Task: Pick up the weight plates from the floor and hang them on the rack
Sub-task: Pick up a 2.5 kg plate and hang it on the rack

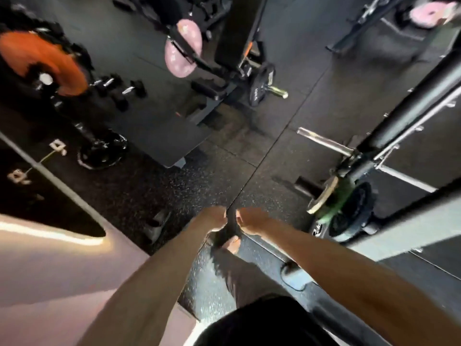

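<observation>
Head view, blurred. My left hand point(214, 218) and right hand point(249, 218) are side by side, both clamped on the top edge of a dark weight plate point(230, 236) held edge-on above the speckled floor point(189, 186). The rack point(404, 108) stands to my right, plates hanging low on it.

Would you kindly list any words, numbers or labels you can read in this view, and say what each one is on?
Nothing here reads with certainty.
Black plate on the bar at top centre: white marking on its face, blurred, not readable.
Black plate low on the rack at right: white lettering, blurred and partly hidden.
Dark panel at left: white symbols, not legible as text.
The plate gripped by the left hand and right hand: no visible text.
</observation>
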### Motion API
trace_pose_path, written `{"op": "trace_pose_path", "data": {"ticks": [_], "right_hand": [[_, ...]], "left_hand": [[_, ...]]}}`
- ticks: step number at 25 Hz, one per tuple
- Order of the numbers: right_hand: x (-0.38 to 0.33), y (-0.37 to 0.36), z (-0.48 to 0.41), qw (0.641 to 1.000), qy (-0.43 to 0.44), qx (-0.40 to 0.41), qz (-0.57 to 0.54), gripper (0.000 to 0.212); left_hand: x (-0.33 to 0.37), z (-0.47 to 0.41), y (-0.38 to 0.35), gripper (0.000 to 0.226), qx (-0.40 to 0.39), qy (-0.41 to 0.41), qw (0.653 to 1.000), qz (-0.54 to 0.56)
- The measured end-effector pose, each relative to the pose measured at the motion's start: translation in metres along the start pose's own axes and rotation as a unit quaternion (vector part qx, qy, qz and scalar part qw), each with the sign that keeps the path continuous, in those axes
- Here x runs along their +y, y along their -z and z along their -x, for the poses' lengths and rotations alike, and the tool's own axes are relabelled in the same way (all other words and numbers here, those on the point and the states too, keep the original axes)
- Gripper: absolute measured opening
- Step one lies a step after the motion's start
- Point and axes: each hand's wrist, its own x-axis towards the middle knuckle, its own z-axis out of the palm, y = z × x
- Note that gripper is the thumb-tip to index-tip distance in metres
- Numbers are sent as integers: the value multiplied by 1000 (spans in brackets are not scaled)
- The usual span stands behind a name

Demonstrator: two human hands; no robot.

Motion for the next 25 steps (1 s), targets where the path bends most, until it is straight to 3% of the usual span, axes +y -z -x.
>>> {"op": "trace_pose_path", "data": {"ticks": [9, 16, 18, 21, 25], "right_hand": [[30, 122, -137, 982, -135, 56, -117, 31], [108, 185, -130, 916, -288, 156, -231, 27], [131, 193, -123, 877, -350, 188, -270, 25], [150, 199, -102, 791, -463, 249, -314, 23], [137, 187, -65, 628, -618, 312, -355, 22]], "left_hand": [[23, -149, 166, 32, -21, -172, 973, -149], [116, -236, 255, 30, -58, -282, 916, -278], [167, -264, 258, 30, -85, -333, 880, -328], [244, -277, 248, 31, -120, -432, 808, -383], [309, -246, 211, 31, -194, -551, 693, -423]]}}
